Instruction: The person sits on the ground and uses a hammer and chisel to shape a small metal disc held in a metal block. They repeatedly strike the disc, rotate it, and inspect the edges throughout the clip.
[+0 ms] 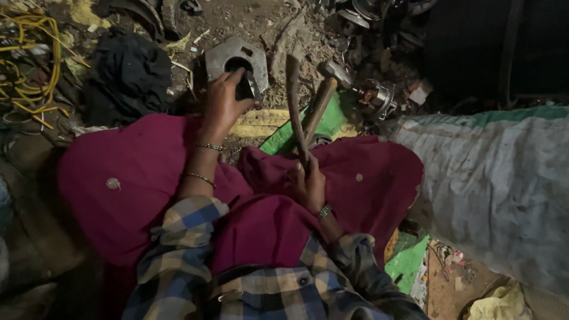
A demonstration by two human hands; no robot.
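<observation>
Gripping a long, curved, rusty metal bar (294, 106) at its lower end, the right hand (310, 185) is closed round it above the magenta skirt (136, 178); stiff, probably heavy. Farther out, the left hand (224, 104) clasps a dull grey cast-metal housing with a round hole (236, 59) on the littered ground: likely weighty, rigid, best held by its rim. Beside it lies a wooden-handled hammer (325, 89).
</observation>
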